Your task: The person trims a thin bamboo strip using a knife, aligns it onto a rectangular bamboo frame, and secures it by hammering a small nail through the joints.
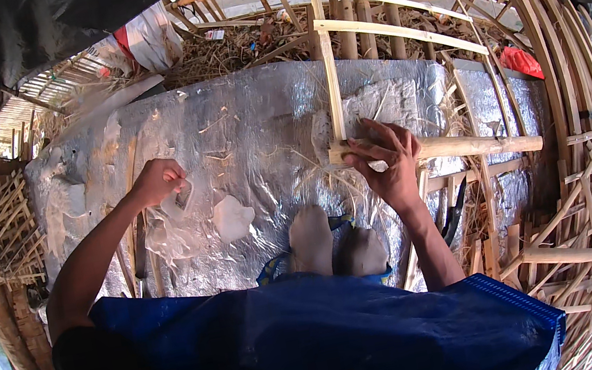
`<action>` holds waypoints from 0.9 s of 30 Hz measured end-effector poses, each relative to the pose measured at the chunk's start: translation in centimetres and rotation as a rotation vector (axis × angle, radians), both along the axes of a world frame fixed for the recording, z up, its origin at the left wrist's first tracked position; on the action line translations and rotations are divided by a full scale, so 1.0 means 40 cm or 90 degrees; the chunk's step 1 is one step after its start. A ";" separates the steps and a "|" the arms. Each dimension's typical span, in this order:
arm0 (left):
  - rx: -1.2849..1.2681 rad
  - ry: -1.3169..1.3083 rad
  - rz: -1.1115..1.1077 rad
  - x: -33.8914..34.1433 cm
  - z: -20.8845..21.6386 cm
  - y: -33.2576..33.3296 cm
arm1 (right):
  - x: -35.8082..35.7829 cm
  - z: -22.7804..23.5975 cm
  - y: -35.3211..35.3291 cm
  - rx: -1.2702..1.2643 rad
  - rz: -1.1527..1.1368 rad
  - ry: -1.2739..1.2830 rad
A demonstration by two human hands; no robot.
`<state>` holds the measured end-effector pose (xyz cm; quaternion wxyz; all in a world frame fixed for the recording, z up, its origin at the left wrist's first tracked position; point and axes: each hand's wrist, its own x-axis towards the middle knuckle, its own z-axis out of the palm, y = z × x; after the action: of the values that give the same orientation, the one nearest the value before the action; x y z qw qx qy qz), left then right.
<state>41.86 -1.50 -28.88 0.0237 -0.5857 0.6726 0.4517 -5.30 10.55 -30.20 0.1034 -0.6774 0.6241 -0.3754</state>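
Observation:
A light bamboo frame [395,26] of thin split strips stands at the right, joined to a thicker round bamboo pole [479,144] that lies across it at the near side. My right hand [389,154] is bent around the left end of this pole, thumb and fingers gripping close to where an upright strip [333,91] meets it. Well apart from the frame, my left hand [160,182] hovers over the silver sheet [254,125] with its fingers curled closed. Whatever its fingers hold, if anything, cannot be made out.
A dark curved tool [456,211] lies right of my right forearm. Tall bamboo strips [577,72] lean at the far right above a heap of bamboo pieces [565,272]. A red bag [521,62] sits behind the frame. Blue cloth [299,335] covers my lap; my feet [311,239] rest ahead.

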 end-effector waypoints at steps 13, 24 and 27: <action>0.072 0.048 0.001 -0.041 0.047 -0.021 | 0.023 -0.004 0.006 0.014 -0.013 0.012; 0.033 0.474 -0.173 -0.643 0.240 -0.079 | 0.001 -0.008 0.003 0.001 -0.017 0.002; -0.041 0.491 -0.188 -0.705 0.175 -0.063 | 0.005 -0.013 0.003 0.000 -0.011 -0.010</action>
<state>13.67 -4.02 -21.88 -0.1836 -0.2714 0.7226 0.6087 -5.10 10.68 -30.74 0.1051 -0.6690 0.6293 -0.3813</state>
